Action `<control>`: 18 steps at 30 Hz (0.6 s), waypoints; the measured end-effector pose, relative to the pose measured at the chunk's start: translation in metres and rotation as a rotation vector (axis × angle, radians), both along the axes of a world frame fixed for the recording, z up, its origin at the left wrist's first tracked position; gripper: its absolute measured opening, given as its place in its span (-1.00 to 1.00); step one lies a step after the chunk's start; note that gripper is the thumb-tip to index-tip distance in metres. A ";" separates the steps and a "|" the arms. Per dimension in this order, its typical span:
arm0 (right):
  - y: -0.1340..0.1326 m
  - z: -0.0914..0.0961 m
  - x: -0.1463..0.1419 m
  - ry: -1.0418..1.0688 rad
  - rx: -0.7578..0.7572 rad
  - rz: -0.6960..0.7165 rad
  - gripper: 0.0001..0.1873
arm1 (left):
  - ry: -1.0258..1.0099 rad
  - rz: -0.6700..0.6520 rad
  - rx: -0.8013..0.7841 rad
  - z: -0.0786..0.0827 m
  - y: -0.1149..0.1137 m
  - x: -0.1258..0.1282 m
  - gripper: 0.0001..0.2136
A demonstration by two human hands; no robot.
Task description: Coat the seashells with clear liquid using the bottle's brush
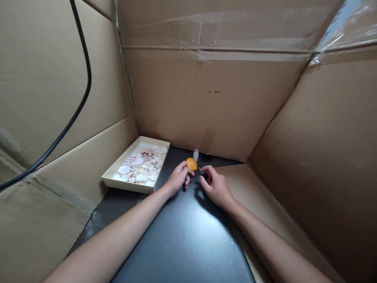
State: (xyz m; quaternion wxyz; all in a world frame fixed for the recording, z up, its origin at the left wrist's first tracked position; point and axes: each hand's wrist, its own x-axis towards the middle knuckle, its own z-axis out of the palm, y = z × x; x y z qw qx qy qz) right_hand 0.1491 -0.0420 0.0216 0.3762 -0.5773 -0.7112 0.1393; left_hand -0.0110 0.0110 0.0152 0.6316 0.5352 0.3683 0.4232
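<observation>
My left hand (pixel 177 179) pinches an orange seashell (pixel 191 164) by its near left edge, between thumb and fingers. Close to the shell's right side, my right hand (pixel 217 187) is closed on a small black-capped brush (pixel 204 176). The brush's thin tip points toward the shell; whether the two touch is too small to tell. Just behind the shell stands a small clear bottle (pixel 196 154), upright and without a cap.
To the left, a cream tray (pixel 126 185) holds many pale and brown-patterned seashells (pixel 142 165). Under my hands lies a dark tabletop (pixel 182 236). Cardboard walls (pixel 212 106) close in the sides and back. A black cable (pixel 88 74) hangs at upper left.
</observation>
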 end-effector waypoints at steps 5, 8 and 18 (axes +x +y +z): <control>-0.001 0.002 0.000 0.055 0.018 0.102 -0.77 | -0.007 0.012 -0.005 0.000 0.000 0.000 -0.89; -0.001 0.002 0.000 0.002 -0.028 0.055 -0.79 | -0.003 0.014 -0.003 0.000 0.000 0.000 -0.88; 0.000 0.004 0.002 0.019 -0.048 0.053 -0.78 | 0.005 0.017 0.010 -0.002 0.001 0.001 -0.85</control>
